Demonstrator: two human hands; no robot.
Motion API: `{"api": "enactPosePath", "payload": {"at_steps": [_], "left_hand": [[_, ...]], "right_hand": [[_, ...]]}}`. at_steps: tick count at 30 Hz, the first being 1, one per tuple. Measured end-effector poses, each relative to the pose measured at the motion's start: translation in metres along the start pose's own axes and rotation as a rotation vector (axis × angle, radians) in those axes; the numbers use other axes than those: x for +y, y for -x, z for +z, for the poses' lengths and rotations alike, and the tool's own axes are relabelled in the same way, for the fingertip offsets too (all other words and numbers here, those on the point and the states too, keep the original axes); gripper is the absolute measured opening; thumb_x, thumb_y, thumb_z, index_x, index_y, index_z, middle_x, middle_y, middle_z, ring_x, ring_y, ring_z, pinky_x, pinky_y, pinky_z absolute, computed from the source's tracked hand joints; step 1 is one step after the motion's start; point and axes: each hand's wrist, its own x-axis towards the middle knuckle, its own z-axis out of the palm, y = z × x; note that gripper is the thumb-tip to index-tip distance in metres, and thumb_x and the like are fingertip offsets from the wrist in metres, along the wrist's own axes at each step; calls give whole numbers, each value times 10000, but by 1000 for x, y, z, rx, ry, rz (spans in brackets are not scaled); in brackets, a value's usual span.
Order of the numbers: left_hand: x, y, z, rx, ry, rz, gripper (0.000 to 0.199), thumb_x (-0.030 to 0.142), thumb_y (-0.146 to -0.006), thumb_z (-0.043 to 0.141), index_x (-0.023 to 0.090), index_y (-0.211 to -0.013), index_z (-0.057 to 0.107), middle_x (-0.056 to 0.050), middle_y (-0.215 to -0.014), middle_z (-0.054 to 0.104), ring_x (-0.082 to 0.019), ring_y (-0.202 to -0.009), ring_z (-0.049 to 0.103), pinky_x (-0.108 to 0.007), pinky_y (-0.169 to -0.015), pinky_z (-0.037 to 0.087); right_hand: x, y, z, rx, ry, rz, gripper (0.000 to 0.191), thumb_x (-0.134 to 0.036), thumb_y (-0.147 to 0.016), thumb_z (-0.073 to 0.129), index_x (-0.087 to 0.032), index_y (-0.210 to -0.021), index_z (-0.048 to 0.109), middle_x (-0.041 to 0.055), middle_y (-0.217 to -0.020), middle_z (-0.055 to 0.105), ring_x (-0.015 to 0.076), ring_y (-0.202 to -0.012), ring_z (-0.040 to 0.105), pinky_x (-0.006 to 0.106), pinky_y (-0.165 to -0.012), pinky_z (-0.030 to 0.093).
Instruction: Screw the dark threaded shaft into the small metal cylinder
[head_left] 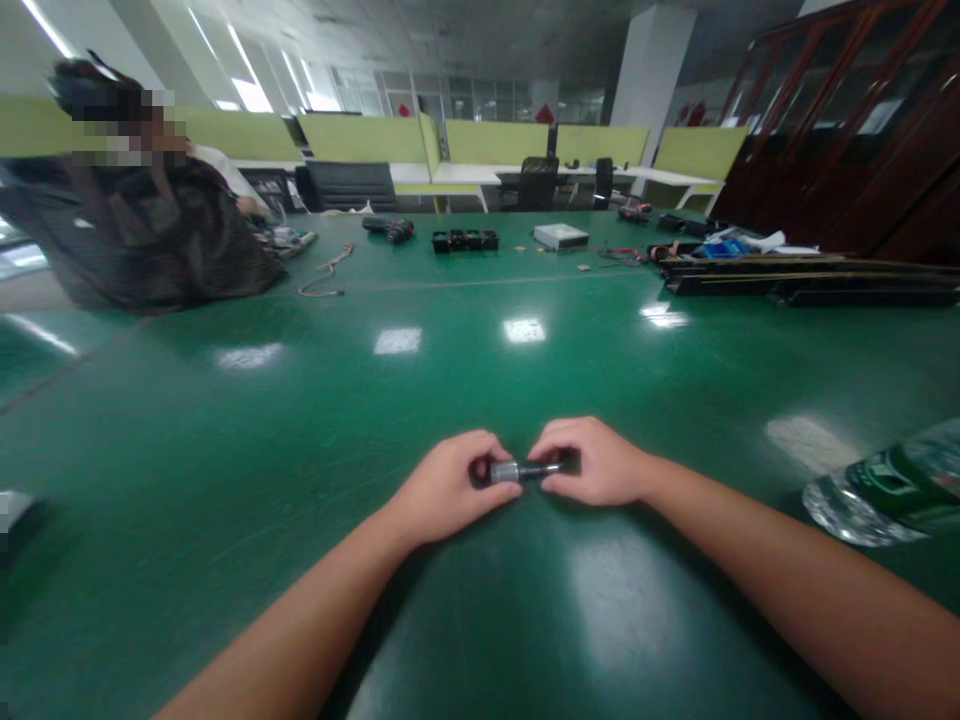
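A short, slim black and silver rod (506, 471) lies level between my two hands, low over the green table (450, 390); its exact kind is too blurred to tell. My left hand (450, 487) is closed round the thicker end with the silver band, thumb below and fingers above. On the other side, my right hand (596, 462) curls its thumb and fingers about the thin dark end. The fingers partly hide both ends of the rod. The fingertips of the two hands face each other, a small gap apart.
A clear plastic bottle with a green label (892, 485) lies at the right. Farther back are a large dark bag (150, 240), a power drill (388, 228), a black box-like part (465, 241), a white box (560, 236) and dark bars (810, 275). Someone sits behind the bag.
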Motion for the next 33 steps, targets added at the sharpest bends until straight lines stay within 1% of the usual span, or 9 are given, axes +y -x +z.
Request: {"api": "enactPosePath", "payload": {"at_steps": [4,8,17,22,30,33], "left_hand": [[-1,0,1,15,23,-11,228,333,-767,775,191,-912,670,8,-808,626,-158,-724,579,-258,-649,420],[0,0,1,26,19,-32,243,310,-746,784,186,-921,671,7,-800,623,-158,-711,577,-259,-637,421],[4,-1,1,19,-9,-55,232,326,-757,764,187,-919,671,7,-784,623,-161,-697,576,-261,-623,415],[5,-1,0,18,-14,-64,236,347,-758,764,188,-905,668,7,-780,624,-162,-695,577,-262,-623,411],[3,-1,1,13,-21,-50,227,351,-766,760,191,-891,658,5,-790,627,-166,-719,581,-266,-643,411],[3,-1,1,12,-24,-50,231,355,-765,762,192,-893,659,6,-791,626,-165,-718,580,-266,-642,412]], "right_hand": [[-4,-2,4,0,28,43,239,-227,-761,751,-163,-991,742,55,-883,709,178,-796,643,282,-734,488],[-7,-3,7,-9,45,20,236,-219,-758,754,-169,-989,746,51,-885,711,177,-804,639,283,-747,476],[-8,-4,9,-11,54,22,160,-192,-810,703,-162,-960,750,35,-840,692,147,-745,613,259,-705,452],[-8,-3,8,-16,48,21,151,-171,-814,693,-166,-955,748,31,-834,685,138,-732,607,249,-694,453],[-7,-3,7,-16,50,1,172,-130,-778,691,-157,-938,747,41,-836,694,158,-763,623,268,-722,464],[-6,-3,6,-11,41,-2,174,-133,-768,691,-156,-933,744,43,-832,693,160,-753,624,268,-709,465]]}}
